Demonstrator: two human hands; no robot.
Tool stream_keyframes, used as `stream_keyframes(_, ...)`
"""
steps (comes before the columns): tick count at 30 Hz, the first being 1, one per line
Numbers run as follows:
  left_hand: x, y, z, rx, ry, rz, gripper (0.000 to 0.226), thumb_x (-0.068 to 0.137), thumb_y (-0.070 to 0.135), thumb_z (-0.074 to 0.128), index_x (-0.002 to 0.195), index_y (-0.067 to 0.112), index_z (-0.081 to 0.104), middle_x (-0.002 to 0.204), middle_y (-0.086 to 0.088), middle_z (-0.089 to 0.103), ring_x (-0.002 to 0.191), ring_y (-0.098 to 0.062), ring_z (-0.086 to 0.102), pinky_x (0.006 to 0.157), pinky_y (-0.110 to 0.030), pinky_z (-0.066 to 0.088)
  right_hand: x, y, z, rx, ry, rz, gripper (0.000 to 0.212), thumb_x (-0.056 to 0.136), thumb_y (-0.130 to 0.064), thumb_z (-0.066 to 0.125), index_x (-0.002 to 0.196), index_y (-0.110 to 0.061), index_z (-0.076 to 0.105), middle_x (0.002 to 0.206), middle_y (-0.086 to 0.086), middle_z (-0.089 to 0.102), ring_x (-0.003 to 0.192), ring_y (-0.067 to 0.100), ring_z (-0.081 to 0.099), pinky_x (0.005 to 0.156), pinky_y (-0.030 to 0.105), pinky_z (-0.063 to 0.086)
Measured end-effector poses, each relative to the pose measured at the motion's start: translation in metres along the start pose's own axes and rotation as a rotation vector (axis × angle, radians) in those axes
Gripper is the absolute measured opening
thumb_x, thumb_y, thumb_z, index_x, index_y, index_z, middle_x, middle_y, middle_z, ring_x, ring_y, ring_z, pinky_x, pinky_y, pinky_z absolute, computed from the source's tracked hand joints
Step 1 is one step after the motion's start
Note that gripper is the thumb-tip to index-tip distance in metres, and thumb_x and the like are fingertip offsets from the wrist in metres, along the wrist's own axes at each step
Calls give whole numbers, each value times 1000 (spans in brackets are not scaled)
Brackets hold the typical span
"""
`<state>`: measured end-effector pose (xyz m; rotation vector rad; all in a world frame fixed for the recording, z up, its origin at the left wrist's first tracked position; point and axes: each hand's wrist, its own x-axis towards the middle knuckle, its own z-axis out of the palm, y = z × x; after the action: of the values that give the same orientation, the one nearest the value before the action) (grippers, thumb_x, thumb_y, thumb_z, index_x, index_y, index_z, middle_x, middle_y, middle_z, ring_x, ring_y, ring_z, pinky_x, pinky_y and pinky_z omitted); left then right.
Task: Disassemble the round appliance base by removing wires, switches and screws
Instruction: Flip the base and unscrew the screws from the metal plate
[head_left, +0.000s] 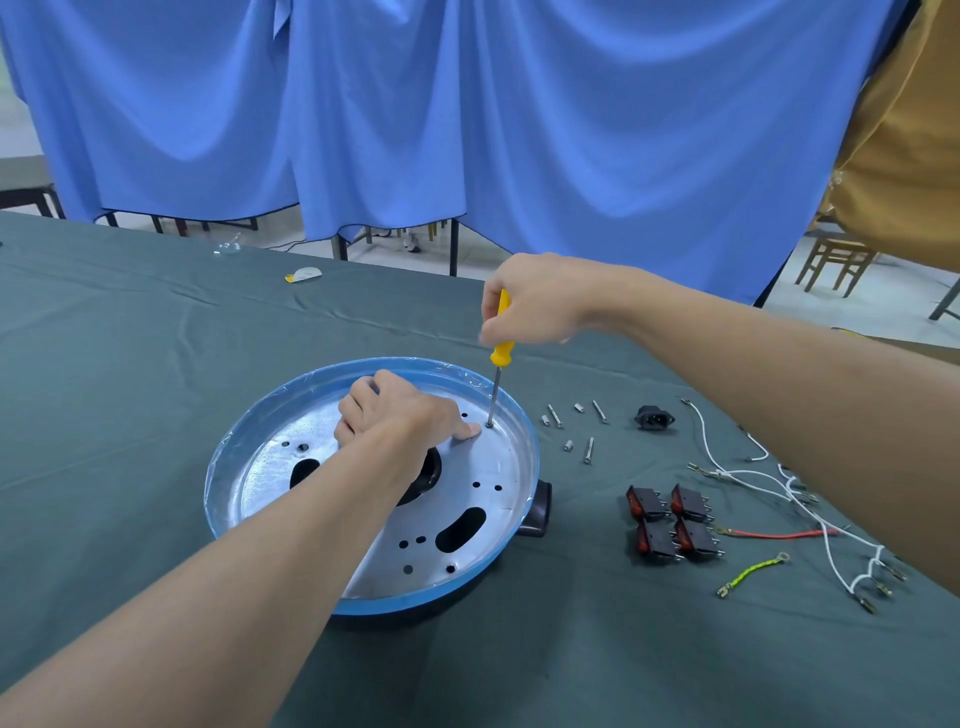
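Note:
The round appliance base (483, 525), a silver plate with a blue film-covered rim, lies on the grey-green cloth. My left hand (400, 415) rests on the plate near its middle, fingers curled, thumb stretched toward a screw (489, 425) near the far right rim. My right hand (535, 301) grips a yellow-handled screwdriver (500, 338) held upright, its tip on that screw. Right of the base lie several loose screws and spacers (571, 426), a black power socket (653, 417), several black rocker switches (672, 522), and white (769, 475), red (779, 534) and green-yellow (750, 571) wires.
The table's cloth (130, 415) is wrinkled. A small white and yellow item (304, 274) and a clear scrap (228, 246) lie near the far edge. Blue curtains (415, 104) hang behind; wooden chairs (836, 260) stand at the right.

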<state>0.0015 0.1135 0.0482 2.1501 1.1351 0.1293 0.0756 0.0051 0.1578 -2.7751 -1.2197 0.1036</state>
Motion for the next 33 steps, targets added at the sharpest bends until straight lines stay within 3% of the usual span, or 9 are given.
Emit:
stream_keyframes(2, 0, 0, 0, -1, 1, 2, 96, 68, 47, 85, 139, 9, 33, 143, -7, 33, 139, -27, 24, 109, -40, 26, 3, -1, 2, -59, 43, 15, 49, 91, -56, 50, 72, -11, 56, 69, 6, 52, 62, 20, 51, 53, 29, 38)
stream_keyframes(4, -1, 0, -1, 2, -1, 3, 96, 69, 47, 85, 140, 9, 33, 144, -7, 33, 138, -27, 25, 110, -40, 26, 3, -2, 3, -69, 83, -7, 49, 96, -46, 48, 68, -6, 52, 65, 8, 47, 61, 23, 44, 51, 29, 32)
stream_keyframes(8, -1, -1, 0, 0, -2, 7, 94, 69, 47, 85, 139, 10, 34, 143, -6, 33, 138, -26, 24, 110, -40, 26, 0, -1, -1, -5, 26, -15, 34, 86, -27, 53, 103, -2, 67, 79, 7, 55, 65, 23, 48, 51, 25, 37)
stream_keyframes(13, -1, -2, 0, -5, -2, 13, 97, 69, 48, 84, 141, 10, 33, 145, -6, 32, 139, -26, 23, 111, -39, 25, 3, -1, 3, -60, 57, 20, 46, 93, -47, 51, 80, -3, 59, 70, 6, 52, 68, 27, 51, 54, 29, 37)
stream_keyframes(17, -1, -2, 0, -11, 2, 14, 95, 68, 48, 85, 140, 11, 34, 143, -6, 33, 139, -25, 24, 111, -39, 26, 3, 1, 3, 15, 46, 14, 37, 85, -30, 56, 105, -1, 66, 81, 7, 53, 68, 23, 46, 56, 27, 38)
stream_keyframes(22, 0, -2, 0, -6, 4, 11, 95, 69, 48, 85, 140, 11, 35, 144, -6, 33, 139, -26, 24, 110, -39, 26, 5, -1, 4, -38, 89, 34, 49, 92, -49, 53, 86, -1, 64, 73, 9, 55, 68, 23, 46, 54, 28, 33)
stream_keyframes(26, 0, -2, -1, -10, 4, 14, 96, 68, 48, 85, 141, 11, 35, 143, -6, 34, 138, -26, 25, 110, -39, 26, 4, -1, 3, 30, 60, 21, 40, 85, -30, 57, 111, -1, 65, 115, 20, 65, 75, 22, 43, 64, 29, 36)
stream_keyframes(30, -1, -3, -1, -15, 4, 15, 94, 69, 48, 85, 140, 12, 36, 143, -5, 33, 139, -26, 24, 110, -39, 26, 3, -3, 4, -20, 56, 35, 52, 88, -55, 56, 100, -6, 68, 90, 8, 63, 84, 23, 54, 61, 29, 40)
stream_keyframes(33, -1, -3, -1, -14, 4, 21, 94, 69, 48, 85, 140, 12, 35, 143, -5, 34, 138, -26, 24, 110, -39, 27, -1, -5, 2, -36, 59, -6, 33, 89, -30, 57, 103, -2, 69, 81, 8, 54, 73, 22, 45, 54, 29, 34)
